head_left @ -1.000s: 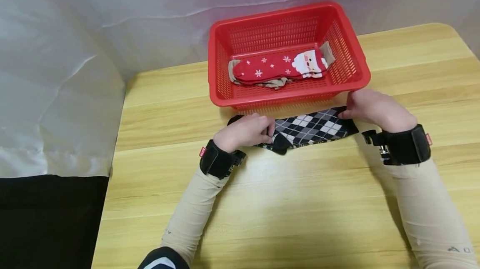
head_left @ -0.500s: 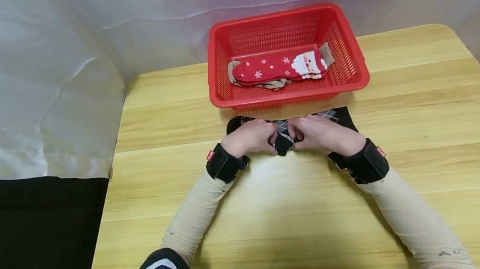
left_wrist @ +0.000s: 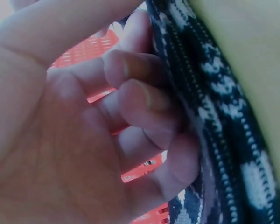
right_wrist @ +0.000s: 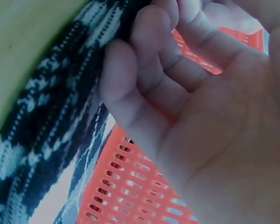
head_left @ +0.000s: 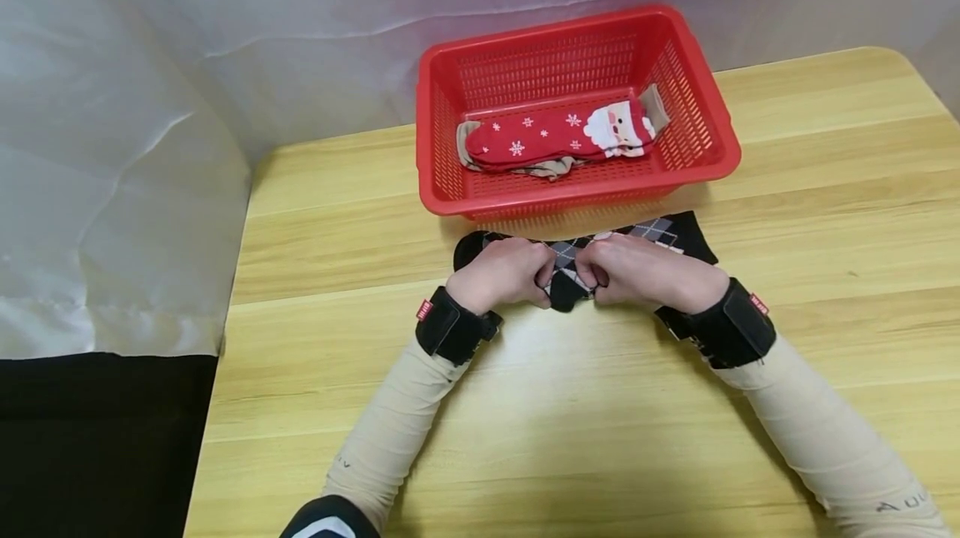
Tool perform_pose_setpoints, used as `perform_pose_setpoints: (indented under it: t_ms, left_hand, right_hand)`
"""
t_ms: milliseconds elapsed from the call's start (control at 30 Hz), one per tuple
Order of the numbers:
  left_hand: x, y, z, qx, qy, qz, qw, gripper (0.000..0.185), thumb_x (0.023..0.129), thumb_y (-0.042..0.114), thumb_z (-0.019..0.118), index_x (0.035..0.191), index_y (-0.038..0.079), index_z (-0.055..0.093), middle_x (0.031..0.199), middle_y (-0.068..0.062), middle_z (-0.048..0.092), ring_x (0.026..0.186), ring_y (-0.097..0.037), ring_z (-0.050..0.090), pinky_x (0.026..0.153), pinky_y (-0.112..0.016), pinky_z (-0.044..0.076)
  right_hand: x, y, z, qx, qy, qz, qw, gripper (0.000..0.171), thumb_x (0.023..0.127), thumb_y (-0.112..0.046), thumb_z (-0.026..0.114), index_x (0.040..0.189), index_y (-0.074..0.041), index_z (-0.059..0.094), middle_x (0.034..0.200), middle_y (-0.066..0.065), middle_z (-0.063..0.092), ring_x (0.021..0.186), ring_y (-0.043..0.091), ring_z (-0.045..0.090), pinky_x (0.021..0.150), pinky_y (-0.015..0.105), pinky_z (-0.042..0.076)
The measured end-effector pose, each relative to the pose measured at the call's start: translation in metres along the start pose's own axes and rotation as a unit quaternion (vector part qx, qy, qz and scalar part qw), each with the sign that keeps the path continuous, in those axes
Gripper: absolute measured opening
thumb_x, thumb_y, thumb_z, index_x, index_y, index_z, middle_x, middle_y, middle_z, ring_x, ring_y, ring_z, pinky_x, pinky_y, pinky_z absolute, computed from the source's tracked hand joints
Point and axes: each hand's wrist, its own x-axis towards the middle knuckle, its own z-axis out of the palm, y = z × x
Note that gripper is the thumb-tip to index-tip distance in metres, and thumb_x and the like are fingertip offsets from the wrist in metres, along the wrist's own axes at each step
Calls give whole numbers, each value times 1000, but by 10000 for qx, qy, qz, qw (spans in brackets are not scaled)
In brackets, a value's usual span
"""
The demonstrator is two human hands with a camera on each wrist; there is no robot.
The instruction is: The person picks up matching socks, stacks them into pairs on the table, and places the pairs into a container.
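A black, grey and white argyle sock (head_left: 566, 255) lies flat on the table in the head view, its black toe at the left and its black cuff at the right. My left hand (head_left: 504, 273) grips it just left of the black heel patch, fingers curled. On the other side of that patch, my right hand (head_left: 643, 271) pinches the same near edge. Both wrist views show fingertips against the knit of the sock (left_wrist: 219, 107), where layered edges run side by side. The thumb tips are hidden in the wrist views.
Just behind the sock stands a red plastic basket (head_left: 577, 203) with slotted walls. Inside it lies a red Santa sock (head_left: 551, 134) with snowflakes, on top of beige socks (head_left: 656, 107). The wooden table (head_left: 570, 413) reaches a pale curtain (head_left: 315, 30) at the back.
My right hand has left the cuff end and come leftward to the middle of the sock, beside the heel. My left hand has shifted slightly toward the near edge. The basket is unchanged.
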Motion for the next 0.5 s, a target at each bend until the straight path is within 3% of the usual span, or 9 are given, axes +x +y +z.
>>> perform_pose_setpoints:
  t_ms: [233, 500]
  left_hand:
    - [2, -6, -2, -152, -147, 37, 9998, 29, 78, 28, 83, 76, 19, 56, 76, 5, 55, 81, -15, 55, 74, -27, 38]
    - [-1, -20, -6, -641, -406, 603, 9953, 17, 85, 22, 78, 81, 18, 62, 73, 5, 52, 71, -12, 48, 68, -23, 36]
  right_hand:
    - [-3, 0, 1, -34, -128, 346, 9993, 21, 75, 0, 64, 69, -17, 53, 67, -3, 47, 66, 13, 46, 62, 26, 35]
    - [-5, -1, -1, 122, -484, 632, 9968, 20, 77, -3, 67, 70, -16, 54, 66, -2, 48, 66, 14, 46, 63, 26, 34]
